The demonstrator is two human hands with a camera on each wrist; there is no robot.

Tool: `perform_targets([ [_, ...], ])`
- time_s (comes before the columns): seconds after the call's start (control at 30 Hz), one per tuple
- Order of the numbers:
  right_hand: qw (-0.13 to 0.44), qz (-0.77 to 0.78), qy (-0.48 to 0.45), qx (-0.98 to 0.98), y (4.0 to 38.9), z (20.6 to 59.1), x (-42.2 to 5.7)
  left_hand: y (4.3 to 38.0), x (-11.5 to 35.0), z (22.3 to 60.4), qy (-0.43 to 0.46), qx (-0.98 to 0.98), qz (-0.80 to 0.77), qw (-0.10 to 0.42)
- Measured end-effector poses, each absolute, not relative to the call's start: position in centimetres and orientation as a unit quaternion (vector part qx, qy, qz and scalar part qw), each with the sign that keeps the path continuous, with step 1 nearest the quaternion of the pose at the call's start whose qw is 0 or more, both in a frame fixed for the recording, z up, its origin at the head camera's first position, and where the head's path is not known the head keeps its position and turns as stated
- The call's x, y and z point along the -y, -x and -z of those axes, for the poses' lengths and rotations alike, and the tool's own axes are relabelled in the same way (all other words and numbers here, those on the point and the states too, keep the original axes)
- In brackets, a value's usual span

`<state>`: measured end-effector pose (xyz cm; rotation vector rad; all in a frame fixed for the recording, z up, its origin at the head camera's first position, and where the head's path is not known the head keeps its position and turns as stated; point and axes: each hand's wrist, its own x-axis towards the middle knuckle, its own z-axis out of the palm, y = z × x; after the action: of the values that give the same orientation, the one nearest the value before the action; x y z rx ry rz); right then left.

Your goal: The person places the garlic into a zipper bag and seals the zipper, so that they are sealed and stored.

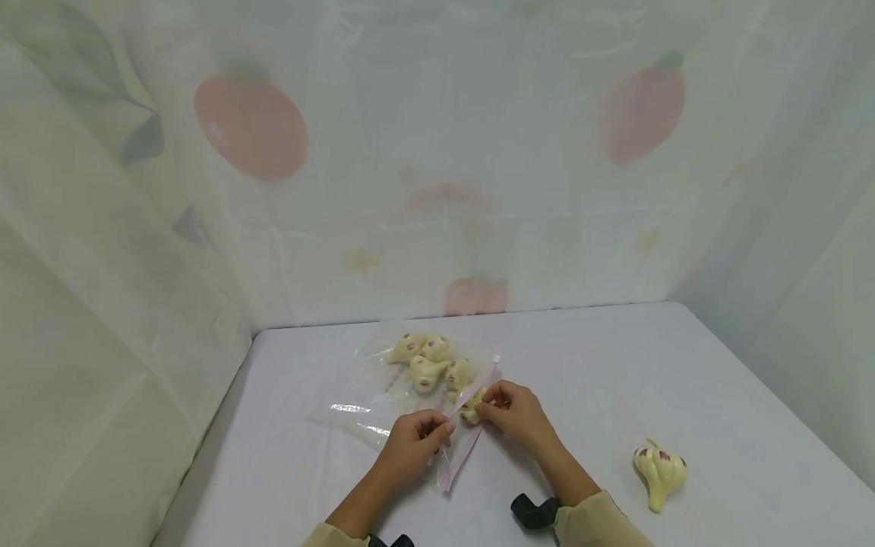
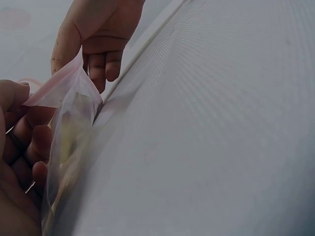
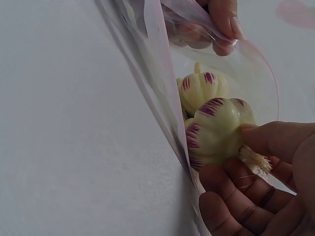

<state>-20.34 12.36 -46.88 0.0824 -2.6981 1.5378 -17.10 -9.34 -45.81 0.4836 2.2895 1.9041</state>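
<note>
A clear zip bag (image 1: pixel 369 395) with a pink-edged mouth lies on the table, several garlic bulbs (image 1: pixel 427 372) inside it. My left hand (image 1: pixel 413 444) pinches the bag's rim, lifting one side of the mouth; the left wrist view shows the pink edge (image 2: pixel 54 86) between thumb and fingers. At the mouth, my right hand (image 1: pixel 516 414) grips a garlic bulb (image 3: pixel 221 128) with purple streaks, its root end toward my palm and its front part within the opening. Just behind it, another bulb (image 3: pixel 202 88) sits inside the bag.
One more garlic bulb (image 1: pixel 659 472) lies on the white table (image 1: pixel 581 365) to the right of my right hand. Black wrist mounts (image 1: pixel 535 512) sit near the sleeves. A printed curtain (image 1: pixel 437 152) hangs behind the table and along both sides.
</note>
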Motion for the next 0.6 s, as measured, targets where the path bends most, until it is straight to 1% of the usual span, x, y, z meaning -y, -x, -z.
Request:
perform_targets([
  [0.17,0.01,-0.522,-0.048,0.851,20.4,47.2,-12.1,17.5,9.2,46.7,-0.16,-0.759,-0.629,0.057],
  [0.33,-0.029,-0.549,-0.081,0.831,20.4,47.3,-11.8,18.1,9.2,48.3,-0.165,-0.76,-0.626,0.052],
  [0.43,-0.06,-0.55,-0.113,0.825,20.3,47.2,-11.8,17.9,9.2,48.0,-0.171,-0.758,-0.628,0.047],
  [0.6,-0.102,-0.538,-0.156,0.822,20.0,46.9,-11.6,17.1,9.2,46.4,-0.172,-0.754,-0.632,0.046],
])
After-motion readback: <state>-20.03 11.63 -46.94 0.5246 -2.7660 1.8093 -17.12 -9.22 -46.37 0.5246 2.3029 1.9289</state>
